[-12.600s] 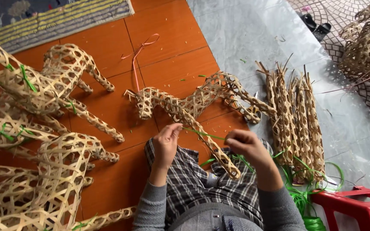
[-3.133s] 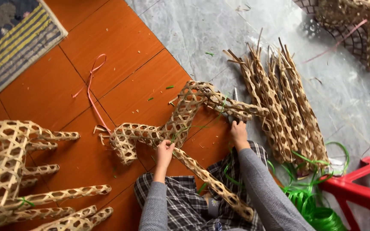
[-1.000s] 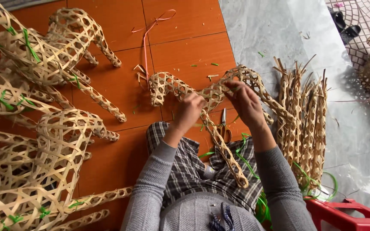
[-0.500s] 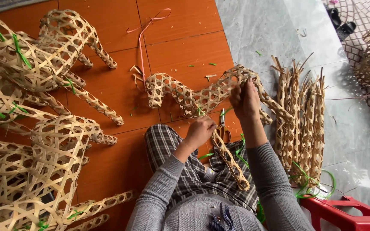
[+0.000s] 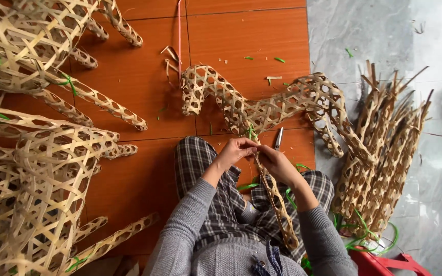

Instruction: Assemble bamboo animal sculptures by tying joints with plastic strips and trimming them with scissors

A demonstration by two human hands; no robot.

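left hand [image 5: 236,152]: pinching a green strip [image 5: 251,134] at the woven bamboo frame [image 5: 262,110].
right hand [image 5: 277,162]: touching the frame's leg [image 5: 277,202].
scissors [image 5: 279,138]: on orange floor [image 5: 144,76], beside hands.

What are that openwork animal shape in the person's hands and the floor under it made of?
The woven frame looks like thin split bamboo or cane strips, pale tan and matte, laced in an open hexagonal lattice. The floor seems to be glazed orange-brown tile, smooth with thin grout lines.

No packages, labels, signs or screens in view.
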